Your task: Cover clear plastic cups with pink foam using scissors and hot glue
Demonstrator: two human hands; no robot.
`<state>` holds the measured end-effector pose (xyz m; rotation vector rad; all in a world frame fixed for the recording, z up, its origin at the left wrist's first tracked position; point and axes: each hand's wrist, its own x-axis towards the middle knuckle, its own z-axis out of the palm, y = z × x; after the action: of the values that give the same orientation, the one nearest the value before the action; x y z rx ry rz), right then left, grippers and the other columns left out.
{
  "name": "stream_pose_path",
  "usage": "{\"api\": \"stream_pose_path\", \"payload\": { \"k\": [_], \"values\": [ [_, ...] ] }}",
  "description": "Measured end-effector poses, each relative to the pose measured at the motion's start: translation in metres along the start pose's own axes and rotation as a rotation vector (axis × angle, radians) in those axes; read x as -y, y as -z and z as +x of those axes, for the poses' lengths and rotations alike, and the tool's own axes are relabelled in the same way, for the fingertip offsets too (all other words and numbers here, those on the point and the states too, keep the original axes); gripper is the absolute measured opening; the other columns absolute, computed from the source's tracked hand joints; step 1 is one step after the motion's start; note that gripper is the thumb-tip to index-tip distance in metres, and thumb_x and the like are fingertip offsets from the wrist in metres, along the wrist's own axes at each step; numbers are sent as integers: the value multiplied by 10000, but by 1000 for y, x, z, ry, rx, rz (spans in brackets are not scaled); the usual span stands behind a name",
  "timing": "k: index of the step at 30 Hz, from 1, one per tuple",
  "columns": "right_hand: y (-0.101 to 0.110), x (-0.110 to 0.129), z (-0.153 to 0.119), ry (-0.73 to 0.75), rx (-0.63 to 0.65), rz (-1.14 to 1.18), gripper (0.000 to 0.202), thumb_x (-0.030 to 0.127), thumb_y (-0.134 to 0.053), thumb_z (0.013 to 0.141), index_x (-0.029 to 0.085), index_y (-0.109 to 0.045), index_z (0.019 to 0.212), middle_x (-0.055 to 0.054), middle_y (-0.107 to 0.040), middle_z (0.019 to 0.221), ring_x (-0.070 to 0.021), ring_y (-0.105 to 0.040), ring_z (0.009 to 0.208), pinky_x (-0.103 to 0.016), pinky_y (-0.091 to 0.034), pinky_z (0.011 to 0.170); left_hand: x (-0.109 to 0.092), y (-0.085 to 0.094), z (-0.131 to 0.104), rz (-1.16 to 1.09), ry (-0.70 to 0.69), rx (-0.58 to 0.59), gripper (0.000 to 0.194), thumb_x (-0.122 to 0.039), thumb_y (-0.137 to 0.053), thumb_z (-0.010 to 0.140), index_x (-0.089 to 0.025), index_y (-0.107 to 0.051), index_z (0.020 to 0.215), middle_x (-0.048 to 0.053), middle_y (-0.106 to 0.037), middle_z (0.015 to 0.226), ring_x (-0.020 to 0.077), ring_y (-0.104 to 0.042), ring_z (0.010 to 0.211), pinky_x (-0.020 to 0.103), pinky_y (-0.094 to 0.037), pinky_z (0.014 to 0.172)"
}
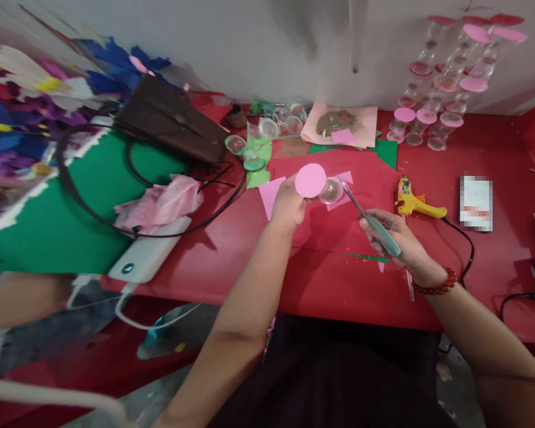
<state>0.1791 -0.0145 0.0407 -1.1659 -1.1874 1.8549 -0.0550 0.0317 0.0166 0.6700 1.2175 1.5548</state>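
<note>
My left hand [289, 202] is closed around a small hourglass [330, 190] of clear plastic, held tilted above the red table. A round pink paper disc [311, 181] caps its near end, and something brownish shows inside the clear part. In my right hand [405, 246] is a pair of scissors [382, 233] with a teal handle. The metal blades point up and left, their tip close to the far end of the hourglass; whether they touch it I cannot tell. Pink paper pieces [271, 196] lie beneath on a red sheet [321, 229].
Stacked hourglasses [450, 83] stand at the back right. A yellow glue gun [419, 206] with a black cord lies right of my hand. Sand on paper [339, 125] sits behind. A brown bag [173, 119], white power bank [149, 255] and another person's arm [22, 300] are at left.
</note>
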Motion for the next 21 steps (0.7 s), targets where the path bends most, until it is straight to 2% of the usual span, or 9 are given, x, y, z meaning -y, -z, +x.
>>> {"api": "stream_pose_path", "payload": {
  "k": [8, 13, 16, 21],
  "values": [
    [6, 1, 1, -10, 21, -35, 592, 583, -975, 624, 196, -687, 969, 102, -506, 570, -46, -421, 395, -200, -240, 334, -4, 1, -4, 50, -48, 16, 347, -269, -847, 610, -208, -784, 946, 14, -775, 758, 186, -694, 807, 286, -490, 696],
    [11, -5, 3, 5, 16, -66, 650, 513, -994, 613, 182, -729, 1106, 61, -609, 688, -43, -440, 451, -206, -307, 380, -4, 1, -3, 44, -65, -3, 330, -303, -866, 606, -207, -792, 913, 16, -782, 749, 205, -731, 845, 271, -494, 658],
    [12, -4, 3, -6, 18, -87, 656, 458, -1003, 612, 168, -742, 1140, 46, -631, 712, -44, -438, 467, -214, -315, 393, -6, 3, -2, 47, -69, 25, 375, -348, -891, 560, -204, -796, 893, 32, -795, 759, 226, -753, 878, 272, -508, 656],
    [13, 1, 4, -4, 33, -98, 590, 422, -1008, 605, 165, -757, 1073, 55, -605, 672, -49, -426, 458, -220, -303, 387, -10, 3, -2, 44, -44, 79, 451, -375, -922, 492, -197, -800, 888, 74, -828, 833, 275, -779, 962, 311, -578, 738]
  ]
}}
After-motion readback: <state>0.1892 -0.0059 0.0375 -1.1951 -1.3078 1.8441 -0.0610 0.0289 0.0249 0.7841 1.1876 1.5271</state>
